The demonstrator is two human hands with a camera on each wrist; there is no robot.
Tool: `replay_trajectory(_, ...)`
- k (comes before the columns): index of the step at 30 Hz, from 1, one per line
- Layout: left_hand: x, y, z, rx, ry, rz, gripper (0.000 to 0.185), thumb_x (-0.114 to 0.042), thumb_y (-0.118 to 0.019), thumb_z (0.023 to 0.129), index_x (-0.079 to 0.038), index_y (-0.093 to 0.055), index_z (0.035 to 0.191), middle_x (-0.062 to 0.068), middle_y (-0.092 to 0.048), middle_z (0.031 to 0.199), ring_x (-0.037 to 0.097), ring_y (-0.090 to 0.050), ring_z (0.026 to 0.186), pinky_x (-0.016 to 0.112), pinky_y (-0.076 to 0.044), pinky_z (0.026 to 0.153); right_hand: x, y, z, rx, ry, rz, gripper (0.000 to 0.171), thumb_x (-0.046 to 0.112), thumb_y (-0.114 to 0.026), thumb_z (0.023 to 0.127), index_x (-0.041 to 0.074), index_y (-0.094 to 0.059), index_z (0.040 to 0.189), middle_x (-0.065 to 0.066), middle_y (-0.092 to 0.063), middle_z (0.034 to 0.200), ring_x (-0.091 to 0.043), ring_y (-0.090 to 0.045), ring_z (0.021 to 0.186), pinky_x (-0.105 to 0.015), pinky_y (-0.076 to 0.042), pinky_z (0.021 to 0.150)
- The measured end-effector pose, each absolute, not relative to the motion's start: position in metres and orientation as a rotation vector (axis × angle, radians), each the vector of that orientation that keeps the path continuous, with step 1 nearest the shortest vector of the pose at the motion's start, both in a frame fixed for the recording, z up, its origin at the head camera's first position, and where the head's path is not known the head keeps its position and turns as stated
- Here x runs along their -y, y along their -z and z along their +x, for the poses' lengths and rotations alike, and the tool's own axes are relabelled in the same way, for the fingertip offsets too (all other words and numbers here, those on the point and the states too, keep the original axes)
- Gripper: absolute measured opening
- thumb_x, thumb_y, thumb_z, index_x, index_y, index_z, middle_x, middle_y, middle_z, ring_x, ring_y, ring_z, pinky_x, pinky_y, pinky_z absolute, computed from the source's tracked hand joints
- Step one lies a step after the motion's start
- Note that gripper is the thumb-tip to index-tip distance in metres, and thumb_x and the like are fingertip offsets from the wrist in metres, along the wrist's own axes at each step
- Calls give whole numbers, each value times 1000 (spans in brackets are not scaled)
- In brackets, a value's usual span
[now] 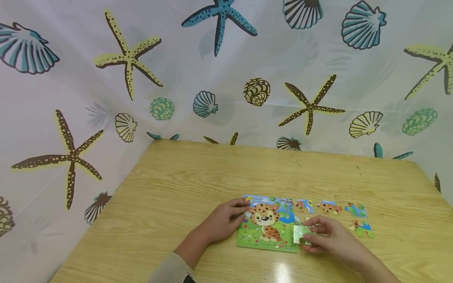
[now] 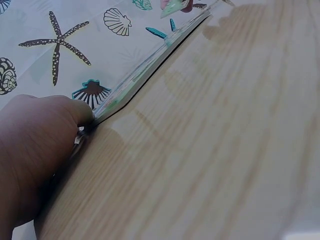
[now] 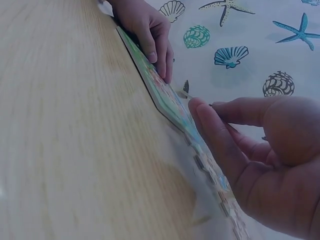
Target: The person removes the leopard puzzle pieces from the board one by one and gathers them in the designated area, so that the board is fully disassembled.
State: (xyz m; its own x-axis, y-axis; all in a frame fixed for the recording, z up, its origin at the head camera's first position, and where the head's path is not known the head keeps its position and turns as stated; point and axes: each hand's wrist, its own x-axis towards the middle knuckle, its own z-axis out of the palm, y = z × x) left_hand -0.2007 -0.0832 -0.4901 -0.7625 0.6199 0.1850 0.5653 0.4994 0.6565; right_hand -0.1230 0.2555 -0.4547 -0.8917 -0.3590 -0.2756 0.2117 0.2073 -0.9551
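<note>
A flat jigsaw board point(image 1: 267, 248) with a spotted leopard cub picture lies on the wooden table. My left hand point(image 1: 224, 220) rests at its left edge, fingertips on the picture side. In the left wrist view the thumb of that left hand point(image 2: 42, 145) touches the corner of the board's edge point(image 2: 142, 80). Just off the board's right edge, my right hand point(image 1: 329, 237) pinches a jigsaw piece point(image 1: 298, 232) between thumb and fingers, its pale greenish face showing. From the right wrist view, the right hand point(image 3: 260, 155) is raised above the table, the piece seen nearly edge-on.
Right of the board lie several loose jigsaw pieces, among them a blue-and-orange piece point(image 1: 305, 205), a spotted piece point(image 1: 329, 207), a blue-green piece point(image 1: 356, 210) and another point(image 1: 361, 228). Behind the wooden table point(image 1: 184, 169) hangs a white cloth point(image 1: 233, 70) printed with starfish and shells.
</note>
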Motion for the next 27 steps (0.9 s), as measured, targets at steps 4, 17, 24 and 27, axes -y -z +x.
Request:
replay_trajectory(4,84,489,-201,-2670,-1123,1064,35,-15,-58,102,-2,-61,134,5,-56,144,25,-45,143,38,-44,115,-260,457,-120,-2097,1685,-90,54,19,-71,94,-12,-47,132,-14,-68,101,-28,-75,85,-35,-64,78)
replay_trajectory(17,85,491,-200,-2667,-1123,1073,35,-14,-58,102,-3,-62,134,6,-57,144,26,-43,144,41,-42,116,-252,457,-110,-2296,1510,-82,41,19,-74,91,-8,-58,117,-9,-66,83,-19,-68,66,-30,-63,59)
replay_trajectory(24,86,491,-201,-2677,-1113,1074,35,-15,-58,102,-3,-61,135,5,-56,144,25,-44,144,39,-43,116,-238,454,-105,-2652,1211,8,29,22,-80,85,5,-70,107,-2,-67,89,-13,-65,65,-29,-59,59)
replay_trajectory(27,84,491,-201,-2672,-1109,1075,35,-15,-58,102,-3,-61,135,5,-56,145,24,-44,144,39,-42,116,-235,454,-104,-2768,1026,25,25,25,-81,84,12,-71,102,3,-68,89,-10,-62,74,-33,-57,69)
